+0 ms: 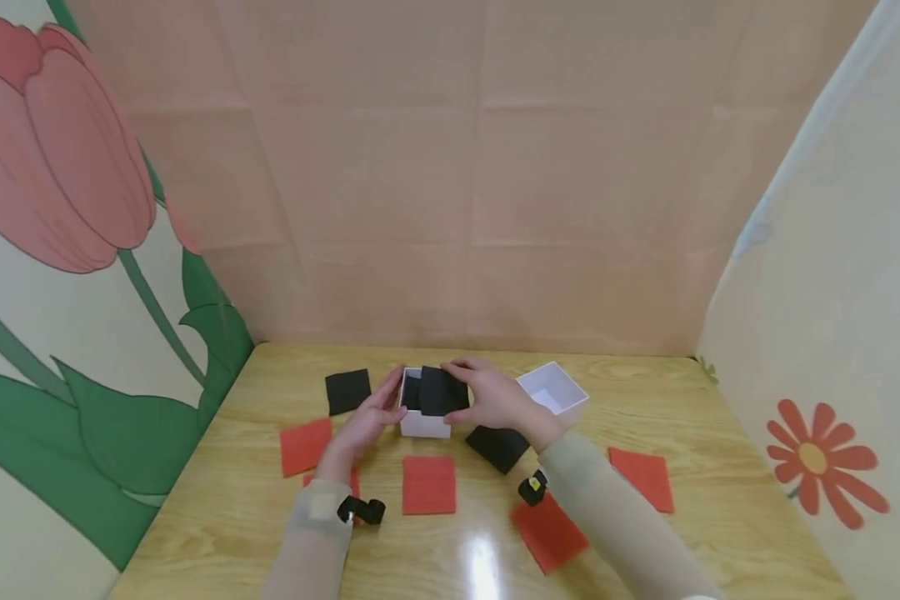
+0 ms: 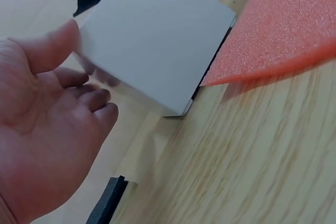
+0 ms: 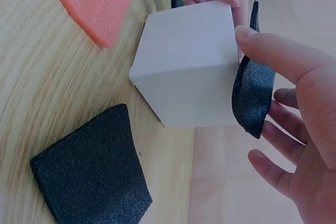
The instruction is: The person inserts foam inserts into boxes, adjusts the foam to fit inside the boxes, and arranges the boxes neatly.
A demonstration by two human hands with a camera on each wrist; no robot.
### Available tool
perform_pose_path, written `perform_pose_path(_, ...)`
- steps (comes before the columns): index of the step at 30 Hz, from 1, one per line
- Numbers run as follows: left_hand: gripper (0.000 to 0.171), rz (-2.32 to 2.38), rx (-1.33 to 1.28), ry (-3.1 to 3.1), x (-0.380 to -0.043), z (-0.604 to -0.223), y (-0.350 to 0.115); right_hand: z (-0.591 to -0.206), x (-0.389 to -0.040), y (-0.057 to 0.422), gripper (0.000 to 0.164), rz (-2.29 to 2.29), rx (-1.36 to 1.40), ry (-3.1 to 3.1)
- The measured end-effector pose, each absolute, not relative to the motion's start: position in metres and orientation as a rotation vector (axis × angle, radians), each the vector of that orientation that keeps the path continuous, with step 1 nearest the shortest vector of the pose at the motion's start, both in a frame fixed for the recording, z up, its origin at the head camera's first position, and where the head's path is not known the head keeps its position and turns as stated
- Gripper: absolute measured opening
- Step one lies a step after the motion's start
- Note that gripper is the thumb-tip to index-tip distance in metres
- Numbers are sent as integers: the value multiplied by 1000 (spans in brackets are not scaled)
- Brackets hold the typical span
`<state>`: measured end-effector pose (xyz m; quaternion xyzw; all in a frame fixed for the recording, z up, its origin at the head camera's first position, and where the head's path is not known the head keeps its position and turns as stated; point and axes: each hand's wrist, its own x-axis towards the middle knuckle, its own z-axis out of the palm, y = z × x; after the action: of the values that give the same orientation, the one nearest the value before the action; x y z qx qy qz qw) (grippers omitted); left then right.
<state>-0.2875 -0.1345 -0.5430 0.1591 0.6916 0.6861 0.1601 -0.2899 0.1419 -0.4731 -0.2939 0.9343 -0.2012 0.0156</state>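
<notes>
A white box (image 1: 426, 427) stands open-topped near the middle of the table. My left hand (image 1: 371, 417) grips its left side, thumb at the front corner and fingers along the side wall. Over the box's mouth, my right hand (image 1: 498, 400) pinches a black foam square (image 1: 444, 392) between thumb and fingers. The right wrist view shows this foam sheet (image 3: 255, 95) bent, just over the box's rim. Dark material (image 1: 412, 393) shows inside the box, left of the held square, which hides the rest of the opening.
Behind the right wrist stands a second open white box (image 1: 555, 392). Black foam squares lie at the back left (image 1: 347, 390) and under the right hand (image 1: 498, 450). Several red foam squares (image 1: 429, 485) are spread over the wooden table, one partly beneath the left forearm.
</notes>
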Motion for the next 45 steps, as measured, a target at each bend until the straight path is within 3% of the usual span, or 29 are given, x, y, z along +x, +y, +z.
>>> perform_pose_path(45,82,1856,464,2034,-293,-544,-141,-462,-318,108,87,-518,-944,2800)
